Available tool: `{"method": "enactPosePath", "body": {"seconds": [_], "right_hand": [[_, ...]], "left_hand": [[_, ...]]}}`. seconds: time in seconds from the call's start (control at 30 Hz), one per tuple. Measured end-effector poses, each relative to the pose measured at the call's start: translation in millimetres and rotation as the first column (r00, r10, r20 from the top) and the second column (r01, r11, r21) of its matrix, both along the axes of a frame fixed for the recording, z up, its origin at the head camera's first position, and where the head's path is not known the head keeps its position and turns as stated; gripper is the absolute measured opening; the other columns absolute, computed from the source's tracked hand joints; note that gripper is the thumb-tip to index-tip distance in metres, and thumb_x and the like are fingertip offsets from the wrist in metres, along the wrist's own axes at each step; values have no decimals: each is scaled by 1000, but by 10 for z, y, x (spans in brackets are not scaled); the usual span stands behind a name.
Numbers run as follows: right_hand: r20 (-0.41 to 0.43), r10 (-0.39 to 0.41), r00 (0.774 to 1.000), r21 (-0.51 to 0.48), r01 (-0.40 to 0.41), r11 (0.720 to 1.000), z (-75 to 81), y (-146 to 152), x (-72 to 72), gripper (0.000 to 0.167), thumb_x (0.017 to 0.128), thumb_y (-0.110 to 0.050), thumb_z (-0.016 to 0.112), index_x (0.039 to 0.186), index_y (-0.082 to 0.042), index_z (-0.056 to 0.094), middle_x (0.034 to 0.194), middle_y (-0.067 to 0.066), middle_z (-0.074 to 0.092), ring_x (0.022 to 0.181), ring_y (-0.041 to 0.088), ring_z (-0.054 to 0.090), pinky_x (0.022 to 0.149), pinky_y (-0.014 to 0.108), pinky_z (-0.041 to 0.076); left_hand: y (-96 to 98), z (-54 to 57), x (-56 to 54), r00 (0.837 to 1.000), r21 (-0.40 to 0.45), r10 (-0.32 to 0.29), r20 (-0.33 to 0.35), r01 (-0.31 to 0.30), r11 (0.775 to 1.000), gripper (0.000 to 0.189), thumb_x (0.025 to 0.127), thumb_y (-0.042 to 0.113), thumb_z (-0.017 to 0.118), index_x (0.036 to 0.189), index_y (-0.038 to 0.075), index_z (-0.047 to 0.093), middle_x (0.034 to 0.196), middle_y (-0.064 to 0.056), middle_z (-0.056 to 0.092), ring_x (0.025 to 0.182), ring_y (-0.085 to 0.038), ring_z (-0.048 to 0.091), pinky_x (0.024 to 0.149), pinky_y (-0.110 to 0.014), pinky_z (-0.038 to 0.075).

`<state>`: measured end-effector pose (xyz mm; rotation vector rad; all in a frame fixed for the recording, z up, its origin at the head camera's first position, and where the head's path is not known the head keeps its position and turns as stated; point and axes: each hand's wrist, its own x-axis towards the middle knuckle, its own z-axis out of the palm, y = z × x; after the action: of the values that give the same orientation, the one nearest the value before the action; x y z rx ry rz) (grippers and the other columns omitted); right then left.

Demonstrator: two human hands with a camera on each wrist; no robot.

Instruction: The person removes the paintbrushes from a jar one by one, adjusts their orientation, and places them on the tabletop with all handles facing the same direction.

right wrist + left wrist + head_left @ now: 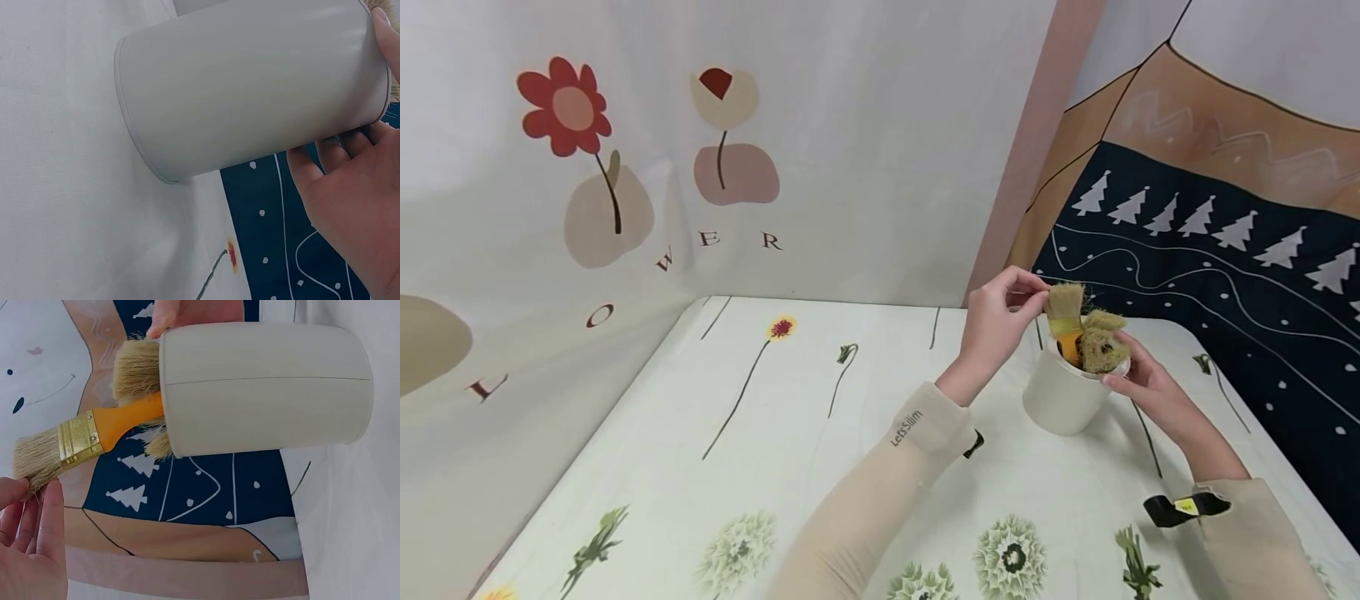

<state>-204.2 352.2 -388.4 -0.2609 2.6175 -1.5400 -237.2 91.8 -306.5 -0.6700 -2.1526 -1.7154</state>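
Note:
An off-white cylindrical container (1060, 402) stands on the table with several bristle brushes (1103, 350) in it. One is a flat paintbrush (80, 440) with an orange handle, a gold ferrule and pale bristles, leaning out of the container handle-down. At its bristle tips, the thumb and fingers of my left hand (996, 321) pinch it. My right hand (1161, 398) holds the container at the rim, thumb on the near edge and fingers on its far side, as the right wrist view shows. The lower ends of the brushes are hidden inside the container.
A white cloth (790, 450) printed with flowers covers the table. Behind it hangs a pale flower-print curtain (865, 167). At the right is a dark blue cloth (1240, 292) with white trees. Black straps (1187, 507) sit at the wrists.

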Motion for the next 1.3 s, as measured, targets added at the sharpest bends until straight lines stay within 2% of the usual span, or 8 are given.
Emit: {"method": "enactPosePath", "body": {"seconds": [0.43,0.53,0.63,0.7,0.77,0.83,0.93,1.3], "right_hand": [[27,22,999,-56,-20,998,-7,19,0,81,105,-21,51,161,-16,-8,165,18,-20,148,37,12,84,0,37],[25,19,1000,-44,-18,999,-8,23,1,81,105,-21,51,161,-16,-8,165,19,-19,144,21,24,84,1,38],[6,15,1000,-26,-15,1000,-17,28,3,80,105,-21,51,161,-14,-7,165,22,-16,123,-1,33,82,1,37],[-4,17,1000,-30,-17,999,-22,30,3,80,105,-20,51,161,-14,-6,165,23,-15,121,-2,33,81,1,37],[-5,24,1000,-47,-24,999,-23,30,2,80,105,-19,51,161,-14,-7,165,22,-16,135,8,31,82,0,37],[-2,34,999,-72,-34,997,-21,30,0,80,105,-18,50,161,-15,-7,165,21,-19,149,24,17,84,0,37],[5,42,999,-98,-41,994,-16,27,-2,80,105,-18,50,161,-17,-8,165,19,-21,151,44,-2,86,-1,36],[6,41,999,-102,-40,994,-11,21,-1,80,105,-18,50,161,-18,-8,165,15,-23,150,46,-11,88,-2,34]], "left_hand": [[-168,183,-26,999,134,-30,-21,32,990,11,95,11,68,104,5,67,104,-11,73,91,-12,70,80,-13,57],[-223,235,-33,999,156,-35,-19,38,987,11,95,10,67,105,5,66,104,-11,73,91,-13,71,80,-15,58],[-282,283,-50,999,162,-28,-19,31,986,12,95,10,67,105,4,66,105,-13,72,92,-15,72,79,-16,59],[-327,312,-57,1000,169,-22,-18,25,985,12,95,9,67,106,4,66,106,-13,72,92,-16,72,78,-17,60],[-375,336,-67,1000,175,-11,-26,15,984,12,95,9,67,105,3,66,106,-13,72,92,-17,72,79,-18,60],[-425,360,-72,1000,189,-10,-28,15,982,13,95,9,67,106,3,66,106,-13,71,92,-19,72,80,-19,60],[-497,385,-92,999,208,-11,-32,18,978,13,95,9,67,105,2,65,106,-14,70,92,-20,73,81,-20,61],[-758,345,-191,1000,267,-16,-3,16,964,11,94,5,67,104,-1,64,104,-19,69,90,-28,72,81,-27,62]]}}
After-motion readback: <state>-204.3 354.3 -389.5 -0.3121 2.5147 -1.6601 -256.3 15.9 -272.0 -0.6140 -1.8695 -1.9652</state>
